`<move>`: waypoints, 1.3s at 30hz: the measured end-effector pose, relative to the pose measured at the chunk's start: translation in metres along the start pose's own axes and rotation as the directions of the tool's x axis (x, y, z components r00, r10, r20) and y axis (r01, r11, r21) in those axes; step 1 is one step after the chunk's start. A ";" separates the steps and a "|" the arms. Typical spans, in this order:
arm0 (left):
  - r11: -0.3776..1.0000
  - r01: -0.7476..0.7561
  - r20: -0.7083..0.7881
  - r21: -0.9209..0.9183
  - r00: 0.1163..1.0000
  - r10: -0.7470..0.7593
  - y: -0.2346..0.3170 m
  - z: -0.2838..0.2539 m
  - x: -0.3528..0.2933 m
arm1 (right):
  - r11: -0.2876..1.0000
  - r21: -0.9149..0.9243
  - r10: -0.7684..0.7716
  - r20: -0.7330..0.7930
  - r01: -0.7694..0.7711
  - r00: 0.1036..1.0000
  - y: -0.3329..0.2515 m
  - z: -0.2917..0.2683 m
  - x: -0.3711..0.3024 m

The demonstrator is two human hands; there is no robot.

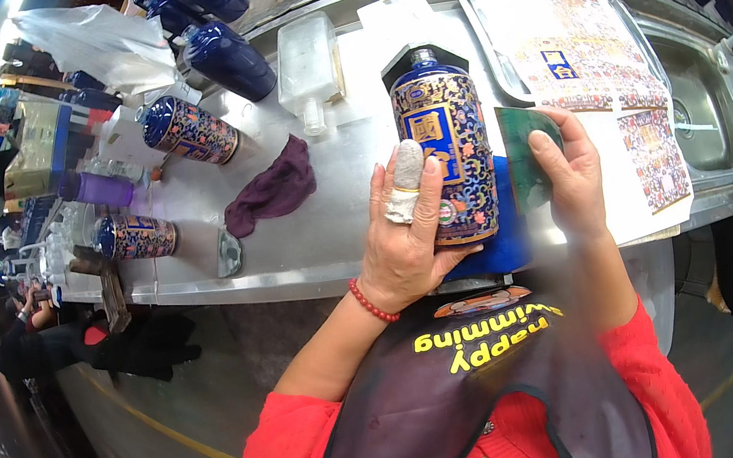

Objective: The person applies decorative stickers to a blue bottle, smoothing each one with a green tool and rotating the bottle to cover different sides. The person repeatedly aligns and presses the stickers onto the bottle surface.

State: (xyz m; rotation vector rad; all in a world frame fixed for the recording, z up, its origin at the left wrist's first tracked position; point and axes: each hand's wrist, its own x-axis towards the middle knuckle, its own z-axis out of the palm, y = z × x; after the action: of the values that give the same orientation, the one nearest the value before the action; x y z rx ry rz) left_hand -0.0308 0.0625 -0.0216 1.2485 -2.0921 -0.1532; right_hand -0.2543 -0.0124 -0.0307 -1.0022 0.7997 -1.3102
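Observation:
A dark blue bottle [467,130] with an ornate floral decal lies in front of me, neck pointing away. My left hand [398,253] grips its lower left side, the thumb across the decal. One finger of that hand is wrapped in a whitish cover. On the other side, my right hand [575,167] pinches a flat dark green scraper [520,156] close beside the bottle's right side. Whether the scraper touches the bottle I cannot tell. Under the bottle's neck end shows a dark angular support [399,70].
Printed decal sheets [567,23] lie over a tray at the right, before a sink [707,120]. Leftward are a purple cloth [272,191], a clear glass bottle [305,59], decorated bottles [189,130] and a plain blue bottle [229,61]. Several blue bottles line the far side.

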 end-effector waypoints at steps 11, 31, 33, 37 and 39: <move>0.971 -0.081 -0.056 0.225 0.994 0.096 0.012 0.004 -0.012 | 0.999 -0.022 0.035 0.016 -0.034 0.999 -0.002 -0.006 -0.001; 0.999 0.040 -0.127 -0.012 0.991 -0.041 0.000 0.006 -0.012 | 0.443 -0.686 -0.352 0.459 0.577 0.816 -0.018 0.016 0.011; 0.999 0.035 -0.098 0.004 0.995 -0.035 0.001 0.004 -0.012 | 0.321 -0.699 -0.364 0.532 0.639 0.765 -0.014 0.020 0.011; 0.992 -0.028 -0.003 0.126 1.000 0.028 0.002 -0.003 -0.008 | 0.198 -0.720 -0.328 0.591 0.665 0.737 -0.015 0.025 0.013; 0.986 -0.055 0.010 0.156 0.998 0.054 0.001 -0.005 -0.006 | 0.169 -0.749 -0.312 0.576 0.640 0.756 -0.017 0.025 0.013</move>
State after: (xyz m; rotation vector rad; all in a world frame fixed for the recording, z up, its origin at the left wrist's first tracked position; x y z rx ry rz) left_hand -0.0267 0.0691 -0.0201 1.2807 -2.1754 0.0323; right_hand -0.2367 -0.0217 -0.0042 -2.5654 1.0481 -1.0771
